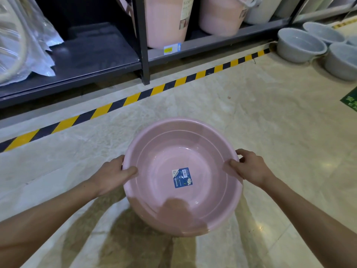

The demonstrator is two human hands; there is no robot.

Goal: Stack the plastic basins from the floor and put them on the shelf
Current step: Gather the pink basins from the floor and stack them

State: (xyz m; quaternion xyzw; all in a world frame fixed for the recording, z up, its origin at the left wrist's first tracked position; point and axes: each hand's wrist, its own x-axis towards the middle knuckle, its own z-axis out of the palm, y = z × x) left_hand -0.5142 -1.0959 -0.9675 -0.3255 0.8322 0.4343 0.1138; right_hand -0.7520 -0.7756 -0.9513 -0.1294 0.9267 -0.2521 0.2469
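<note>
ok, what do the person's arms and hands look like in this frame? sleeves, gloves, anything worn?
Both arms are bare from wrist to the frame edge: no sleeves in view. The left hand and right hand wear no gloves, and no rings, watch or wristband show on the visible sides. No markings or tattoos are visible on either forearm.

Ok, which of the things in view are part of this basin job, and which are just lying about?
Part of the job:
- pink basin, held at its rim by the left hand and right hand
- grey basins on the floor
- shelf

Just lying about:
- pink buckets
- plastic-wrapped goods
- striped floor tape
</note>
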